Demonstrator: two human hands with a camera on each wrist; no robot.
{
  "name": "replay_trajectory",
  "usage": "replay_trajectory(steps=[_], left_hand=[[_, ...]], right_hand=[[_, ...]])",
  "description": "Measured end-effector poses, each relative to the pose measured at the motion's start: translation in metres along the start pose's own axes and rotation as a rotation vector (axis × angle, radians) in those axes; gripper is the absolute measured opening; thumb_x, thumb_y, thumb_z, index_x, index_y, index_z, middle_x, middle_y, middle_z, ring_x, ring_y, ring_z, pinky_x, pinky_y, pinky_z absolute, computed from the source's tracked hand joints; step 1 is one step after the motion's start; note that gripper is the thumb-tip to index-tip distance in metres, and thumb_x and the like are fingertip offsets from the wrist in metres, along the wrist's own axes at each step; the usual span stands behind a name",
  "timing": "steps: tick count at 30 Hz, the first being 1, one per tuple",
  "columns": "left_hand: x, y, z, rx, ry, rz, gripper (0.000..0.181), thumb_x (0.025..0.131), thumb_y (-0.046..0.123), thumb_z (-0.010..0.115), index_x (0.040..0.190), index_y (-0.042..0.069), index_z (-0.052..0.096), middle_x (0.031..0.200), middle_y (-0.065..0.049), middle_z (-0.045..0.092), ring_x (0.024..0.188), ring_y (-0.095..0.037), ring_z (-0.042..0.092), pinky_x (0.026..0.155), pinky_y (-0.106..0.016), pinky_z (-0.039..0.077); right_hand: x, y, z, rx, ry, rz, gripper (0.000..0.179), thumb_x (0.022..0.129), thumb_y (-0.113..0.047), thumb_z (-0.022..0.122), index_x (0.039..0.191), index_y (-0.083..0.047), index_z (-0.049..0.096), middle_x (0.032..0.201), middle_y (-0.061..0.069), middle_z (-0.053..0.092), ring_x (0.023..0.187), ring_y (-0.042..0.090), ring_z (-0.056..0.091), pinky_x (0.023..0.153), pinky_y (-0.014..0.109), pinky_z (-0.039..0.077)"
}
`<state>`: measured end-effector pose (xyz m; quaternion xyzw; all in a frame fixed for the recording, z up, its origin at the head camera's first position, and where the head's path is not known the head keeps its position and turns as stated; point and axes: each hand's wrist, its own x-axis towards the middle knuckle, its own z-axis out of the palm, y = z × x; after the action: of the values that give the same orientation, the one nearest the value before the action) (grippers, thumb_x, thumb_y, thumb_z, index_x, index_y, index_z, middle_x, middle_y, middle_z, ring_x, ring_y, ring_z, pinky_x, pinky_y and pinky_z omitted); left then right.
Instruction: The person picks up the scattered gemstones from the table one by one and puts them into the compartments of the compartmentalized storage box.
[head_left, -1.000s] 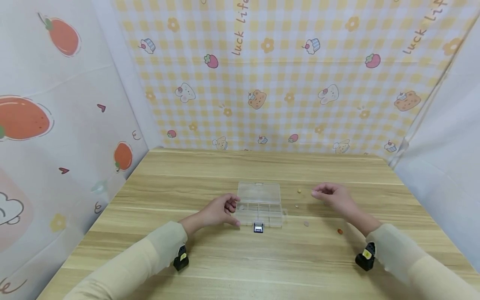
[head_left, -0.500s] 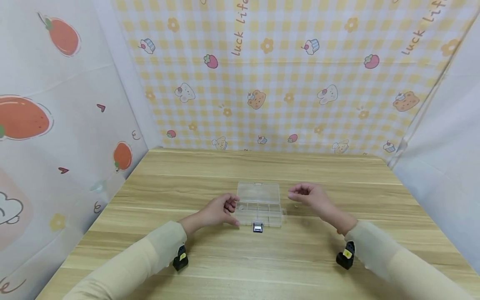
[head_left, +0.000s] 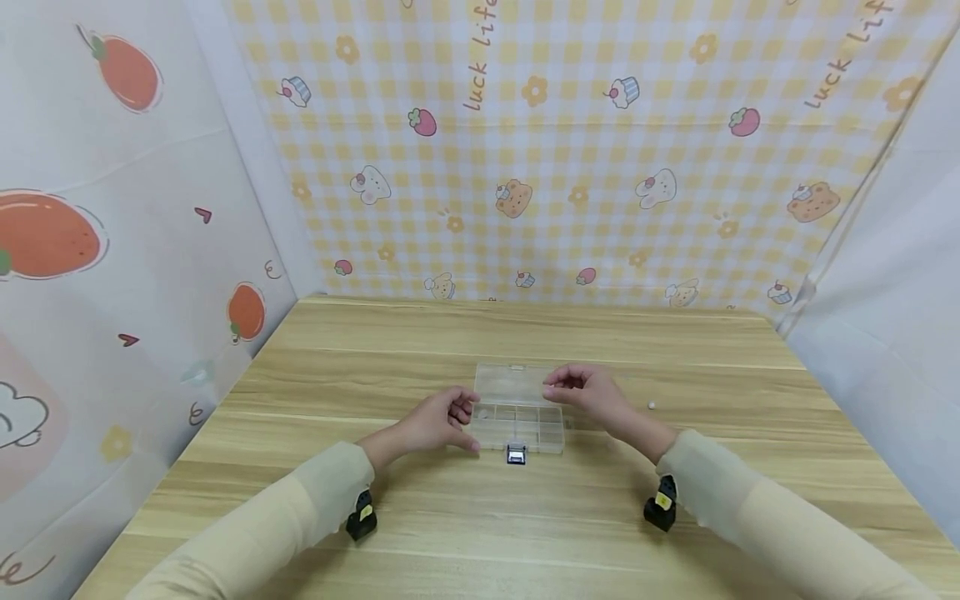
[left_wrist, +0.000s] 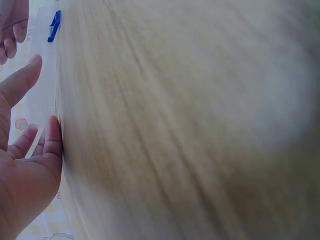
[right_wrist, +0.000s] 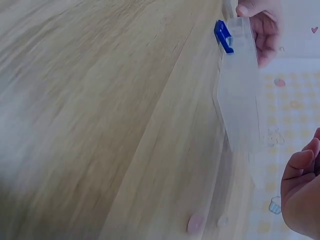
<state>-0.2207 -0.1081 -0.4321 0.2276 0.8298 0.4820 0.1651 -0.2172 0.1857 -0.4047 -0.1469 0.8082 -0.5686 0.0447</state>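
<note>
A clear plastic compartment box (head_left: 517,437) stands on the table with its lid (head_left: 506,383) folded back and a blue latch (head_left: 516,454) at the front. One small pale piece (head_left: 482,414) lies in its rear left compartment. My left hand (head_left: 438,423) holds the box's left end, thumb at the front corner and fingers toward the back. Over the lid's right side hovers my right hand (head_left: 592,398), thumb and forefinger pinched together on a small pale piece mostly hidden by the fingertips. In the right wrist view only part of that hand (right_wrist: 302,190) shows.
A small white round piece (head_left: 651,406) lies on the table right of the box. The right wrist view shows a pink disc (right_wrist: 195,223) and a pale round piece (right_wrist: 222,221) on the wood. Patterned cloth (head_left: 585,167) hangs behind the table.
My right hand has moved left from the table's right side to the lid, uncovering the white round piece and covering other small pieces. My left hand and the box have stayed put.
</note>
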Motion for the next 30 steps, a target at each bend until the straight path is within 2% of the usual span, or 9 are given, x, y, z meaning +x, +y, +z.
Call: replay_trajectory(steps=[8, 10, 15, 17, 30], left_hand=[[0.0, 0.0, 0.0, 0.004, 0.004, -0.013, 0.07, 0.069, 0.008, 0.088, 0.128, -0.002, 0.052, 0.105, -0.008, 0.053, 0.092, -0.02, 0.051, 0.08, -0.032, 0.048], [0.0, 0.001, 0.0, 0.001, 0.001, -0.012, 0.07, 0.07, 0.007, 0.088, 0.128, -0.003, 0.052, 0.105, -0.008, 0.052, 0.093, -0.02, 0.051, 0.08, -0.031, 0.048], [0.0, 0.001, 0.0, 0.003, 0.003, -0.011, 0.07, 0.069, 0.008, 0.088, 0.128, -0.003, 0.051, 0.105, -0.008, 0.053, 0.093, -0.02, 0.052, 0.08, -0.031, 0.049], [0.0, 0.001, 0.0, 0.005, 0.003, -0.011, 0.07, 0.07, 0.008, 0.088, 0.128, -0.003, 0.051, 0.105, -0.008, 0.053, 0.093, -0.02, 0.052, 0.08, -0.03, 0.05], [0.0, 0.002, -0.001, -0.012, -0.006, -0.01, 0.071, 0.071, 0.008, 0.088, 0.13, -0.004, 0.05, 0.107, -0.011, 0.053, 0.095, -0.022, 0.052, 0.081, -0.031, 0.05]], right_hand=[[0.01, 0.0, 0.016, 0.022, -0.022, -0.015, 0.018, 0.085, -0.009, 0.076, 0.096, 0.003, 0.069, 0.084, 0.004, 0.062, 0.076, 0.016, 0.053, 0.063, 0.021, 0.046], [0.008, -0.009, 0.019, 0.004, -0.031, -0.022, 0.017, 0.086, -0.007, 0.075, 0.096, 0.005, 0.069, 0.083, 0.004, 0.061, 0.076, 0.016, 0.052, 0.063, 0.021, 0.045], [0.013, -0.013, 0.029, -0.058, -0.036, -0.033, 0.014, 0.086, -0.008, 0.075, 0.094, 0.002, 0.07, 0.081, 0.002, 0.06, 0.076, 0.017, 0.051, 0.063, 0.022, 0.043], [0.018, -0.005, 0.032, -0.058, -0.038, -0.037, 0.014, 0.085, -0.009, 0.076, 0.093, 0.0, 0.07, 0.081, 0.002, 0.061, 0.076, 0.017, 0.051, 0.063, 0.022, 0.044], [0.026, -0.002, 0.045, -0.119, -0.096, -0.111, 0.008, 0.083, -0.006, 0.077, 0.087, -0.003, 0.071, 0.077, 0.0, 0.059, 0.071, 0.016, 0.05, 0.061, 0.023, 0.042]])
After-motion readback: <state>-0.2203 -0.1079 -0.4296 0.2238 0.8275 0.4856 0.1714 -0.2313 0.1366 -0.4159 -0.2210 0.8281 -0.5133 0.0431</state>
